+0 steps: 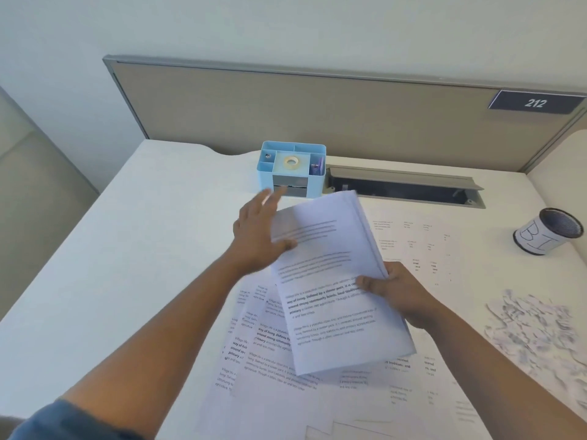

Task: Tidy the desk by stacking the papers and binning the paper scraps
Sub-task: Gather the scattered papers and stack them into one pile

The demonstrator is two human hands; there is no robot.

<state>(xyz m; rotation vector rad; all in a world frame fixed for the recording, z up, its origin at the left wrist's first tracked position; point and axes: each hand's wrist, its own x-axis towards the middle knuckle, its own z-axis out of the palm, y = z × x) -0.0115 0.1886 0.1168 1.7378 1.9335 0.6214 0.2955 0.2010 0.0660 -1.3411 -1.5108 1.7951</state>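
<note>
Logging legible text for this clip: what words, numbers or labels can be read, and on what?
"212": dark plate on the desk partition.
"BI", handwritten: paper label on the mesh cup; any further letters are hidden.
"way of living. Defined by a slower pace": held paper stack; the rest is blurred.
Loose sheets: mostly too blurred.

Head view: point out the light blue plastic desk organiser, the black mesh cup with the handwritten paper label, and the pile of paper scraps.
Light blue plastic desk organiser (pixel 266 178), head view, front wall.
Black mesh cup (pixel 540 239), head view, paper label.
Paper scraps (pixel 533 328), head view, middle of pile.
</note>
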